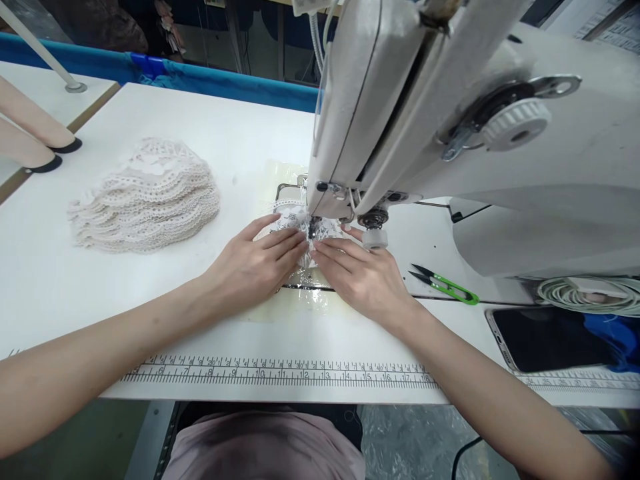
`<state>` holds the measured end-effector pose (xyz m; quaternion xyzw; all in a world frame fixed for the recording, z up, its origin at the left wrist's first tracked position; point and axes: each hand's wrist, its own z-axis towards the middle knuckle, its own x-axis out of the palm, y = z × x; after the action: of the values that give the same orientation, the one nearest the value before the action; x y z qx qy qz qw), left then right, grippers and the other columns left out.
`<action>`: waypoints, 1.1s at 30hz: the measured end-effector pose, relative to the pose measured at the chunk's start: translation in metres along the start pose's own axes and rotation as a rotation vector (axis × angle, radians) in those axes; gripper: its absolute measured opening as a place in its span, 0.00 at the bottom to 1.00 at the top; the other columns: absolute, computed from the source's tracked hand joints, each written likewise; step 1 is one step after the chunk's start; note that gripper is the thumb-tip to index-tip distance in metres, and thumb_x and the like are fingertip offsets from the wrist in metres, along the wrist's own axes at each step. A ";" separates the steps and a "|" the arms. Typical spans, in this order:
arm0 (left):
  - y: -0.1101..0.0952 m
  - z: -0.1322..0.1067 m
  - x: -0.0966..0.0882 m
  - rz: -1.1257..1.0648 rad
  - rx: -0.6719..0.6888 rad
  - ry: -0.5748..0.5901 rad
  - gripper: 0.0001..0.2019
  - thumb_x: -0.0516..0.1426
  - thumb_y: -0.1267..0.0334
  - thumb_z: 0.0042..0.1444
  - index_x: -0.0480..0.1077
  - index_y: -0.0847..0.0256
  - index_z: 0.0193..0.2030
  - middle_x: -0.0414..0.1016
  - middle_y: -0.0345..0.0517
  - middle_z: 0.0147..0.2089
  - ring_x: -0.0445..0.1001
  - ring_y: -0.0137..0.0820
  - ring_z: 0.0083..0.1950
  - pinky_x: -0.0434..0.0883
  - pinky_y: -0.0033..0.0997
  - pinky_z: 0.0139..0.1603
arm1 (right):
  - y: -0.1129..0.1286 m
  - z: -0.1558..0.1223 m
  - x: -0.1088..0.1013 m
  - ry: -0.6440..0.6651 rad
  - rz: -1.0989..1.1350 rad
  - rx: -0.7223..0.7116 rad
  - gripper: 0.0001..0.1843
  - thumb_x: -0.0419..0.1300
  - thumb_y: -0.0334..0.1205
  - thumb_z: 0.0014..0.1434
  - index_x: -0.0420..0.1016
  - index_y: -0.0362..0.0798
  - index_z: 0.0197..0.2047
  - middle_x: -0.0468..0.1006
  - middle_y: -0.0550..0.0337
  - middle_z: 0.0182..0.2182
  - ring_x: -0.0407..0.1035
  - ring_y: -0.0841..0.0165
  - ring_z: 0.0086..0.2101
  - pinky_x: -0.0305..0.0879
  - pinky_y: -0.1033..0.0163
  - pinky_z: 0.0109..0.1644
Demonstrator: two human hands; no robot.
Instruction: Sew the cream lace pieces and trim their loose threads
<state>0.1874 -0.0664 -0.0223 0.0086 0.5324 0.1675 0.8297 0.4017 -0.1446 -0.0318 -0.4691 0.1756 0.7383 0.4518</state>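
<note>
We saw the left hand (263, 260) and right hand (363, 273) pressing on the lace piece (290, 217), fingers stretched rather than curled, at either side of the presser foot (313, 228). Fingertips that close risked getting caught, we judged; uneven pressure could have skewed the lace. Far off, what looked like a blue cloth trough (240, 87) hid its contents from us.
</note>
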 end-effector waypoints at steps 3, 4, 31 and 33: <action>-0.005 -0.002 -0.004 -0.010 0.019 -0.018 0.13 0.54 0.68 0.66 0.74 0.69 0.54 0.81 0.50 0.52 0.79 0.38 0.54 0.75 0.49 0.59 | 0.002 -0.001 -0.001 -0.034 -0.010 -0.025 0.11 0.57 0.27 0.65 0.80 0.43 0.46 0.84 0.55 0.46 0.77 0.65 0.45 0.68 0.53 0.57; -0.006 -0.003 -0.005 -0.007 0.023 -0.021 0.13 0.54 0.68 0.66 0.74 0.68 0.53 0.81 0.49 0.51 0.79 0.37 0.53 0.75 0.47 0.59 | 0.003 -0.001 -0.002 -0.042 -0.015 -0.032 0.11 0.57 0.28 0.65 0.80 0.43 0.46 0.84 0.55 0.46 0.77 0.66 0.45 0.68 0.53 0.58; -0.005 -0.001 -0.003 -0.008 -0.077 0.003 0.13 0.52 0.66 0.68 0.73 0.66 0.53 0.80 0.52 0.53 0.79 0.38 0.54 0.71 0.53 0.61 | 0.006 0.004 -0.002 0.042 0.005 0.141 0.11 0.56 0.37 0.68 0.80 0.47 0.48 0.83 0.56 0.45 0.76 0.65 0.42 0.67 0.51 0.58; -0.003 0.000 -0.002 -0.006 -0.085 0.019 0.13 0.52 0.66 0.68 0.73 0.66 0.54 0.80 0.52 0.53 0.79 0.38 0.55 0.70 0.52 0.62 | 0.005 0.005 -0.002 0.041 -0.011 0.142 0.12 0.56 0.37 0.68 0.80 0.46 0.48 0.83 0.55 0.45 0.76 0.64 0.42 0.66 0.51 0.59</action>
<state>0.1872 -0.0702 -0.0216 -0.0298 0.5327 0.1874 0.8247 0.3953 -0.1448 -0.0288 -0.4517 0.2345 0.7117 0.4842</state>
